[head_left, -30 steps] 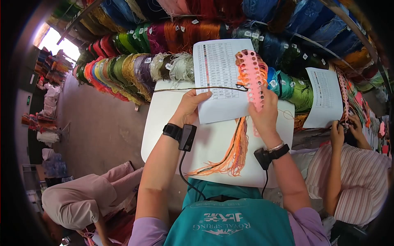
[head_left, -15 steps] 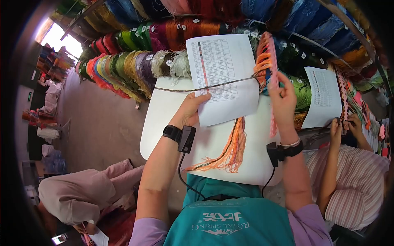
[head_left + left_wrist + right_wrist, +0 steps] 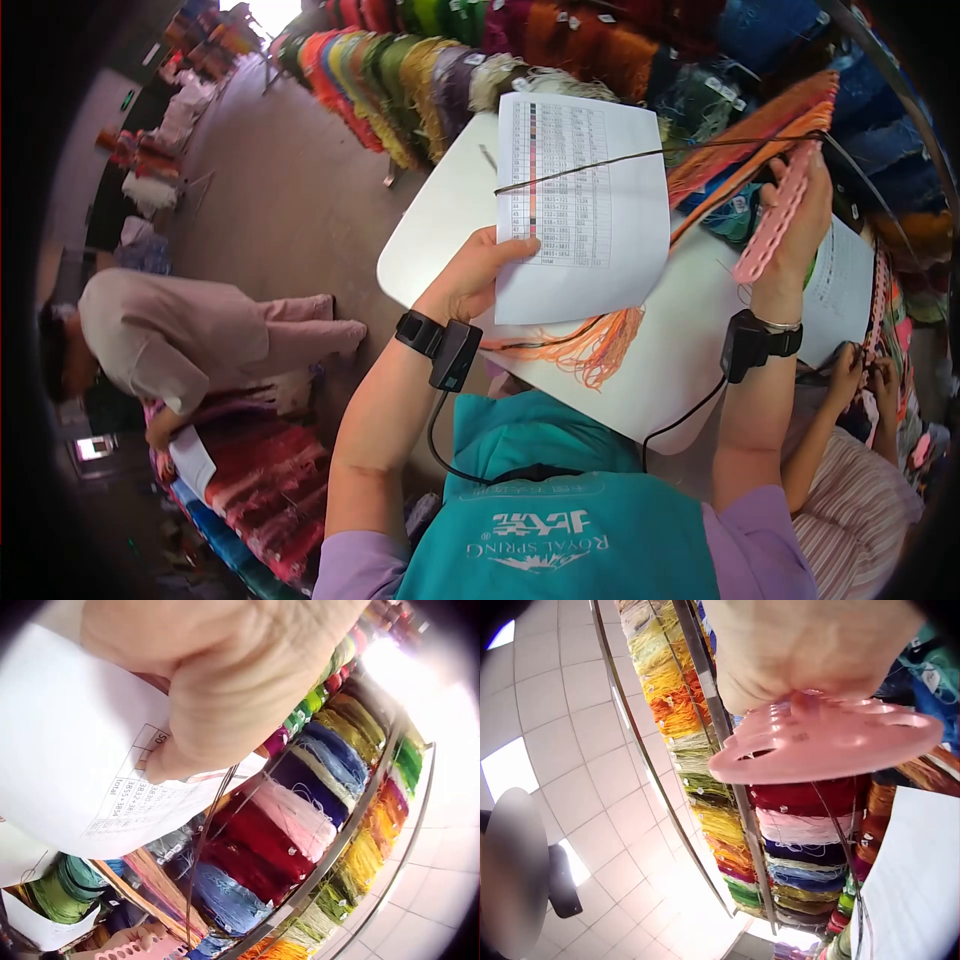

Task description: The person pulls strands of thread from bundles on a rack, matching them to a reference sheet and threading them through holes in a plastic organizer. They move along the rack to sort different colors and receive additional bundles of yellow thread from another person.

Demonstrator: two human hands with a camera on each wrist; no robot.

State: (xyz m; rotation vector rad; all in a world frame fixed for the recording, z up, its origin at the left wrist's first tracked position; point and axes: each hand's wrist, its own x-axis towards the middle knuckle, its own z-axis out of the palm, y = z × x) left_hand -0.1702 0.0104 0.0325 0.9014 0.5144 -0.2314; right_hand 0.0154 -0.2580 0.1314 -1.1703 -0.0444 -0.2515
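Observation:
My left hand (image 3: 475,278) pinches a printed sheet (image 3: 585,285) by its lower left edge, thumb on top of the printed table. In the left wrist view the thumb lies beside the bottom rows. To the right, my right hand (image 3: 803,225) holds a pink plastic thread card (image 3: 770,232) with a row of holes along its edge; the right wrist view shows the card (image 3: 832,742) close up. Orange and pink threads (image 3: 735,150) hang from the card and pass behind the sheet. Their loose orange ends (image 3: 600,355) lie on the white table. A dark strand (image 3: 600,165) crosses the sheet.
The white table (image 3: 680,370) stands before me. Racks of coloured thread skeins (image 3: 440,75) line the back. At right another person's hands (image 3: 850,375) work beside a second sheet (image 3: 840,290). A bending person (image 3: 180,330) is at left, near red thread bundles (image 3: 260,470).
The right hand has carried the card rightward, away from the sheet, spreading the threads between them. The head view has turned, and the left hand still holds the sheet.

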